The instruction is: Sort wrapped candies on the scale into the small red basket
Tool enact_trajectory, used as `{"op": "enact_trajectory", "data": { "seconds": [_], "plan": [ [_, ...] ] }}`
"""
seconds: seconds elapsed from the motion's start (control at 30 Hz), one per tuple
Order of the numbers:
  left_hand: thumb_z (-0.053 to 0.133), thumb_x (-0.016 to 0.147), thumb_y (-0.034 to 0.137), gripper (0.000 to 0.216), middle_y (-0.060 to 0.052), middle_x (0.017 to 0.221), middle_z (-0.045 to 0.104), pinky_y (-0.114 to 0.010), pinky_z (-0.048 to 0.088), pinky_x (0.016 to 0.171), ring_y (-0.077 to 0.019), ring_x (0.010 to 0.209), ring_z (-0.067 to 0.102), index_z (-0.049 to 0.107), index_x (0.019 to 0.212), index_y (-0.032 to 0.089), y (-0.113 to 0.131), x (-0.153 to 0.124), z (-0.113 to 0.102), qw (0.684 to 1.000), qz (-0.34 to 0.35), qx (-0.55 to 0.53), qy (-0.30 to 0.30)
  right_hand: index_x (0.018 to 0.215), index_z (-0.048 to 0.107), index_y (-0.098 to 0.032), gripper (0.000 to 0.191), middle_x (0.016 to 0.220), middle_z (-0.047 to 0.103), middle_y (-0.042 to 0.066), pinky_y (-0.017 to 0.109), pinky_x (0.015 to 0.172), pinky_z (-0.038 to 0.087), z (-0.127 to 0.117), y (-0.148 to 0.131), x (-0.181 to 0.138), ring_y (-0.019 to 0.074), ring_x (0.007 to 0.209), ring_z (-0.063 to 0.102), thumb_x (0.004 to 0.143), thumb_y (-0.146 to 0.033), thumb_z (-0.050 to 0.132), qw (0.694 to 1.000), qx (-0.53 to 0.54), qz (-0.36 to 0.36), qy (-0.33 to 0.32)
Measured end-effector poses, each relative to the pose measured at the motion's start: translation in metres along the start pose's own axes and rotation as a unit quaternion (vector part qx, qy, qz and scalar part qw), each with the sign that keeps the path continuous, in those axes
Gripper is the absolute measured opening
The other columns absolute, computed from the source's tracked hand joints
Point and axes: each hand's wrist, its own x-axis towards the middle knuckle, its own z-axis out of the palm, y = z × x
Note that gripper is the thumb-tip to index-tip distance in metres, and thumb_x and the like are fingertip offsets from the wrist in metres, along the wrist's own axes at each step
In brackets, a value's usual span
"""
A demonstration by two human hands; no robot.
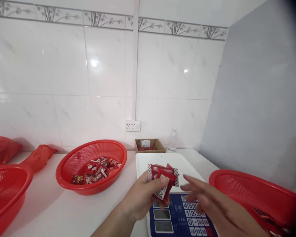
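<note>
Several small red candy packets [166, 182] are gripped in my left hand [144, 192], the thumb pressed over the front one. Just to their right is my right hand [209, 200], its fingers stretched out and apart, with nothing in them. Both hands are above a digital scale [180, 219] with a blue keypad panel. The scale's white weighing plate [148, 161] lies behind the packets and is partly hidden by them.
A red perforated basket [91, 148] with several wrapped candies [98, 172] stands left of the scale. More red baskets [8, 197] [251, 184] flank the table at both sides. Against the tiled wall are red plastic bags [40, 156], a cardboard box [151, 144] and a clear bottle [173, 140].
</note>
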Motion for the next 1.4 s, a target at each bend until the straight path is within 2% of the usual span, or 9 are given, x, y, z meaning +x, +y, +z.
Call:
{"op": "enact_trajectory", "data": {
  "seconds": [0.07,0.2,0.43,0.6,0.7,0.9,1.03,1.23,1.4],
  "plan": [
    [0.068,0.069,0.039,0.037,-0.005,0.075,0.061,-0.016,0.036,0.036,-0.0086,0.048,0.053,0.059,0.095,0.013,0.001,-0.003,-0.004,1.0,0.006,0.008,-0.014,0.108,0.063,-0.027,0.043,0.076,0.066,0.003,0.028,0.054,0.051,0.01,-0.019,0.024,0.0172,0.061,0.059,0.082,-0.056,0.043,0.995,0.037,0.025,-0.085],
    [0.066,0.071,0.037,0.033,-0.004,0.077,0.061,-0.016,0.035,0.038,-0.0074,0.048,0.051,0.06,0.094,0.014,0.005,0.0,-0.01,0.999,0.039,0.01,0.001,0.103,0.061,-0.023,0.043,0.058,0.053,-0.002,0.023,0.044,0.039,0.037,-0.035,0.055,0.0127,0.049,0.048,0.081,-0.055,0.045,0.989,0.115,0.048,-0.076],
    [0.064,0.073,0.033,0.025,-0.003,0.075,0.057,-0.017,0.035,0.043,-0.0074,0.054,0.047,0.061,0.088,0.013,0.008,0.012,-0.02,0.993,0.062,0.1,-0.008,0.087,0.066,-0.019,0.048,0.057,0.055,-0.002,0.022,0.043,0.033,0.053,-0.003,0.073,0.0103,0.047,0.043,0.078,-0.061,0.046,0.968,0.212,0.098,-0.092],
    [0.068,0.069,0.031,0.027,-0.001,0.071,0.057,-0.017,0.033,0.046,-0.0063,0.053,0.045,0.06,0.088,0.013,0.005,0.016,-0.021,0.987,0.009,0.16,-0.017,0.072,0.065,-0.02,0.028,0.064,0.061,-0.001,0.024,0.056,0.043,0.05,0.008,0.084,0.0133,0.059,0.053,0.075,-0.046,0.058,0.963,0.167,0.09,-0.191],
    [0.067,0.07,0.035,0.032,-0.001,0.073,0.057,-0.018,0.036,0.046,-0.0075,0.054,0.047,0.06,0.093,0.014,-0.002,0.021,-0.022,0.987,0.012,0.159,0.014,0.068,0.062,-0.02,0.028,0.06,0.059,-0.001,0.025,0.057,0.044,0.045,0.016,0.088,0.0147,0.06,0.054,0.077,-0.046,0.054,0.983,0.108,0.066,-0.134],
    [0.061,0.073,0.047,0.037,-0.002,0.071,0.057,-0.019,0.04,0.044,-0.0094,0.052,0.052,0.056,0.09,0.014,-0.017,0.036,-0.032,0.98,0.038,0.117,0.158,0.075,0.061,-0.021,0.028,0.057,0.06,0.0,0.024,0.044,0.04,0.035,0.031,0.093,0.0141,0.05,0.052,0.074,-0.048,0.055,0.992,0.055,0.098,0.047],
    [0.06,0.073,0.05,0.043,-0.002,0.081,0.058,-0.02,0.042,0.044,-0.0098,0.052,0.055,0.048,0.1,0.018,-0.022,0.04,-0.038,0.973,0.049,0.139,0.176,0.075,0.06,-0.02,0.028,0.057,0.061,0.001,0.025,0.044,0.04,0.034,0.033,0.095,0.014,0.049,0.052,0.074,-0.048,0.054,0.993,0.059,0.086,0.052],
    [0.053,0.079,0.047,0.033,0.0,0.076,0.054,-0.02,0.043,0.047,-0.0099,0.057,0.054,0.048,0.091,0.017,-0.022,0.043,-0.043,0.955,0.063,0.213,0.196,0.077,0.06,-0.02,0.03,0.066,0.065,0.004,0.031,0.059,0.047,0.038,0.045,0.1,0.0194,0.063,0.059,0.076,-0.048,0.048,0.994,-0.001,0.109,0.03],
    [0.052,0.079,0.047,0.032,-0.001,0.077,0.057,-0.019,0.041,0.048,-0.0095,0.058,0.054,0.05,0.09,0.017,-0.021,0.044,-0.044,0.951,0.058,0.237,0.187,0.106,0.06,-0.019,0.041,0.112,0.062,0.01,0.042,0.083,0.044,0.046,0.064,0.106,0.0281,0.101,0.056,0.077,-0.044,0.046,0.991,-0.104,0.084,0.018]
  ]
}}
